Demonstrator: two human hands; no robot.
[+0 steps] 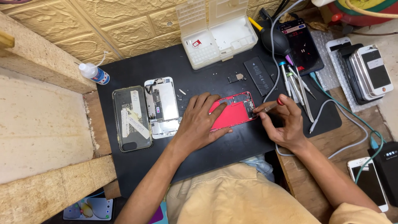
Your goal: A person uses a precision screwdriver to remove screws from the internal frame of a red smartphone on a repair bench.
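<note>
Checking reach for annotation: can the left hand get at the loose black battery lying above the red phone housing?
Probably yes. The battery lies bare on the black mat, nothing on top. The left hand rests flat on the red phone housing; only the right hand with its screwdriver sits near that path.

My two arms are bare from the elbow down to the hands. My left hand (202, 120) and my right hand (286, 124) have no gloves, no rings and no watch. I wear a pale yellow shirt (236, 195), and its short sleeve (356, 215) shows at my right arm.
</note>
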